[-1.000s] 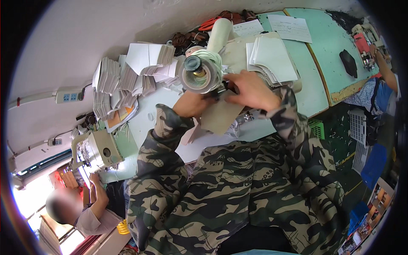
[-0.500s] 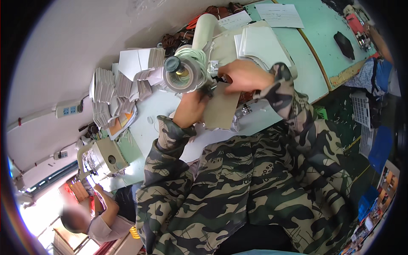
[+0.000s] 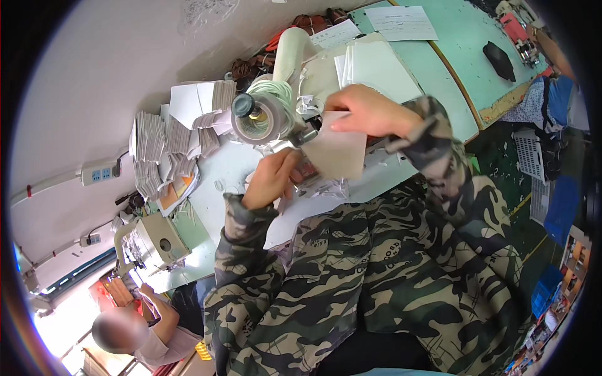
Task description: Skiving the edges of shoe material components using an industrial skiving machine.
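A flat beige-grey card sheet point(image 3: 342, 153) is pinched along its upper edge by my right hand point(image 3: 375, 113), thumb on top. It tilts beside the working end of a cream sewing machine point(image 3: 293, 53), whose round end carries pale green thread and a dark knob. My left hand point(image 3: 271, 178) is apart from the sheet, to its left, at the near side of the machine head. Its fingers are curled together, and what they hold, if anything, is hidden. Small metal machine parts point(image 3: 307, 135) show between the two hands.
Stacks of white-grey card pieces point(image 3: 150, 135) stand on the left of the pale table. A pile of white sheets point(image 3: 382, 66) lies behind my right hand. Another sewing machine point(image 3: 157, 241) and a person point(image 3: 166, 332) are at lower left. A black piece point(image 3: 498, 61) lies on the green table.
My right hand has drawn the sheet to the right, away from the machine head. My left hand has come off the sheet and moved slightly left and nearer. The whole view has shifted a little.
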A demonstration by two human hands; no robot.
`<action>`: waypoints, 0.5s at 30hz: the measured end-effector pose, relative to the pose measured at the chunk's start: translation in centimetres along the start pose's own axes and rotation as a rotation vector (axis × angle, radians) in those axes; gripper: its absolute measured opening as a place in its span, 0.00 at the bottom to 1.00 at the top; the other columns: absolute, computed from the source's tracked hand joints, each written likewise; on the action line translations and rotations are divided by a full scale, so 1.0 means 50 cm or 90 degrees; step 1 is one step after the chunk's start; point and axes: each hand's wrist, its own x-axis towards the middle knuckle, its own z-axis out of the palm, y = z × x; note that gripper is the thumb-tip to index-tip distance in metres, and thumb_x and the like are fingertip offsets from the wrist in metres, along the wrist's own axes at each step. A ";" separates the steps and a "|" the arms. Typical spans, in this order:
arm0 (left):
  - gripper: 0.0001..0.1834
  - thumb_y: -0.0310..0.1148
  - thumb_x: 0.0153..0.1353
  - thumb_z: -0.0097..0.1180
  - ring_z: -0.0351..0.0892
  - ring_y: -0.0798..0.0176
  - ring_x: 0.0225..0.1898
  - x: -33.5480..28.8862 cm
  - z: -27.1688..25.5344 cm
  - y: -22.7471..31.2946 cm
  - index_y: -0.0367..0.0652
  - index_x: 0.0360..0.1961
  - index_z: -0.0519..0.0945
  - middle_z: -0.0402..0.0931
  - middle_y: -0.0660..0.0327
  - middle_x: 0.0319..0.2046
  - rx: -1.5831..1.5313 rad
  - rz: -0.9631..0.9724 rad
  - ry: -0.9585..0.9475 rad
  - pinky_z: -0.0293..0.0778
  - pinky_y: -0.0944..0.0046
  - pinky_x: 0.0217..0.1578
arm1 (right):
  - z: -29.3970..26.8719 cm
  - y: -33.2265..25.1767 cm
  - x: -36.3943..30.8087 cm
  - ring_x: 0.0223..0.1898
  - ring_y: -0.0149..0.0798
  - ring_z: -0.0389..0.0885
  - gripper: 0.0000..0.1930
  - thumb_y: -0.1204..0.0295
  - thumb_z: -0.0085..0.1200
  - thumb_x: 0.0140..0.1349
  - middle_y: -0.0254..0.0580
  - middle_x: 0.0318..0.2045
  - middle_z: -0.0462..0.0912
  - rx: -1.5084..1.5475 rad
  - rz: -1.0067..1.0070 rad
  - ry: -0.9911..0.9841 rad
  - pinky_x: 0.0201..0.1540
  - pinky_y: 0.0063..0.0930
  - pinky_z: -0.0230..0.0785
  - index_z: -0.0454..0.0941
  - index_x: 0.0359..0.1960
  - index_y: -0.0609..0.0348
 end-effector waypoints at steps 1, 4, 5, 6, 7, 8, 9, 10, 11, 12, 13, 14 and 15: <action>0.20 0.42 0.74 0.43 0.79 0.63 0.15 -0.025 0.002 -0.013 0.34 0.47 0.76 0.80 0.54 0.29 -0.105 0.054 -0.035 0.69 0.72 0.12 | 0.008 -0.011 -0.020 0.34 0.36 0.81 0.14 0.70 0.63 0.55 0.46 0.31 0.83 0.112 0.030 -0.005 0.39 0.31 0.72 0.80 0.40 0.65; 0.21 0.42 0.75 0.41 0.78 0.65 0.14 -0.055 0.029 -0.034 0.33 0.48 0.75 0.78 0.58 0.28 -0.221 -0.003 -0.116 0.69 0.72 0.12 | 0.099 -0.002 -0.076 0.30 0.24 0.76 0.07 0.74 0.60 0.61 0.34 0.27 0.82 0.344 0.092 0.100 0.34 0.23 0.70 0.80 0.35 0.66; 0.19 0.41 0.75 0.41 0.77 0.66 0.14 -0.052 0.026 -0.052 0.35 0.46 0.76 0.76 0.61 0.26 -0.214 -0.023 -0.131 0.68 0.73 0.12 | 0.135 0.001 -0.084 0.30 0.24 0.76 0.07 0.74 0.60 0.61 0.34 0.27 0.82 0.347 0.088 0.089 0.34 0.23 0.70 0.80 0.35 0.66; 0.19 0.41 0.75 0.41 0.77 0.66 0.14 -0.045 0.018 -0.053 0.35 0.46 0.76 0.76 0.61 0.26 -0.214 -0.018 -0.137 0.68 0.73 0.12 | 0.154 0.000 -0.103 0.27 0.24 0.76 0.08 0.73 0.61 0.62 0.33 0.26 0.82 0.301 0.145 0.080 0.32 0.22 0.70 0.80 0.34 0.67; 0.18 0.39 0.75 0.41 0.78 0.66 0.15 -0.040 0.003 -0.066 0.35 0.44 0.76 0.75 0.62 0.24 -0.150 -0.023 -0.082 0.68 0.74 0.12 | 0.180 0.002 -0.112 0.25 0.25 0.76 0.09 0.72 0.61 0.62 0.33 0.24 0.81 0.260 0.198 0.066 0.30 0.22 0.70 0.80 0.33 0.68; 0.17 0.38 0.74 0.40 0.79 0.67 0.15 -0.031 -0.008 -0.075 0.35 0.42 0.76 0.73 0.64 0.22 -0.085 -0.027 -0.028 0.67 0.75 0.11 | 0.204 0.002 -0.119 0.25 0.25 0.76 0.09 0.72 0.61 0.62 0.33 0.24 0.81 0.260 0.197 0.064 0.30 0.22 0.70 0.80 0.33 0.68; 0.16 0.36 0.72 0.42 0.82 0.53 0.20 -0.020 -0.015 -0.081 0.35 0.40 0.77 0.76 0.57 0.21 0.003 -0.006 0.024 0.74 0.64 0.18 | 0.226 -0.005 -0.118 0.24 0.25 0.76 0.10 0.71 0.61 0.63 0.34 0.23 0.81 0.317 0.236 0.039 0.28 0.22 0.70 0.80 0.33 0.68; 0.16 0.36 0.72 0.42 0.82 0.53 0.20 -0.008 -0.024 -0.085 0.35 0.40 0.77 0.76 0.57 0.21 0.002 -0.008 0.029 0.74 0.64 0.18 | 0.243 -0.008 -0.113 0.23 0.25 0.76 0.10 0.70 0.61 0.63 0.34 0.23 0.81 0.374 0.274 0.014 0.26 0.22 0.70 0.81 0.33 0.69; 0.15 0.37 0.70 0.44 0.81 0.46 0.24 0.005 -0.033 -0.088 0.36 0.41 0.78 0.78 0.52 0.24 0.174 0.078 0.096 0.76 0.57 0.25 | 0.255 -0.004 -0.108 0.24 0.31 0.81 0.12 0.68 0.62 0.58 0.40 0.22 0.83 0.409 0.319 0.007 0.27 0.29 0.72 0.82 0.34 0.68; 0.15 0.37 0.68 0.45 0.81 0.39 0.29 0.018 -0.040 -0.086 0.36 0.41 0.78 0.80 0.46 0.27 0.346 0.167 0.158 0.77 0.50 0.32 | 0.251 -0.010 -0.106 0.24 0.31 0.81 0.12 0.68 0.62 0.58 0.40 0.22 0.83 0.407 0.318 0.007 0.27 0.29 0.72 0.82 0.34 0.68; 0.15 0.38 0.66 0.47 0.77 0.32 0.39 0.016 -0.042 -0.044 0.38 0.44 0.78 0.79 0.40 0.37 0.308 0.092 0.126 0.72 0.43 0.43 | 0.245 -0.015 -0.107 0.24 0.30 0.81 0.12 0.69 0.61 0.59 0.39 0.23 0.83 0.487 0.343 0.015 0.27 0.27 0.72 0.82 0.36 0.68; 0.15 0.38 0.66 0.47 0.77 0.32 0.39 0.037 -0.042 -0.039 0.38 0.44 0.78 0.79 0.40 0.37 0.308 0.095 0.124 0.72 0.43 0.43 | 0.237 -0.020 -0.109 0.25 0.29 0.81 0.11 0.70 0.60 0.60 0.38 0.25 0.84 0.567 0.366 0.024 0.27 0.26 0.73 0.82 0.38 0.68; 0.15 0.38 0.66 0.48 0.77 0.33 0.41 0.053 -0.041 -0.033 0.38 0.45 0.78 0.79 0.40 0.39 0.346 0.136 0.128 0.72 0.44 0.43 | 0.227 -0.022 -0.115 0.25 0.29 0.81 0.11 0.70 0.60 0.60 0.38 0.25 0.84 0.565 0.366 0.023 0.27 0.26 0.73 0.82 0.38 0.68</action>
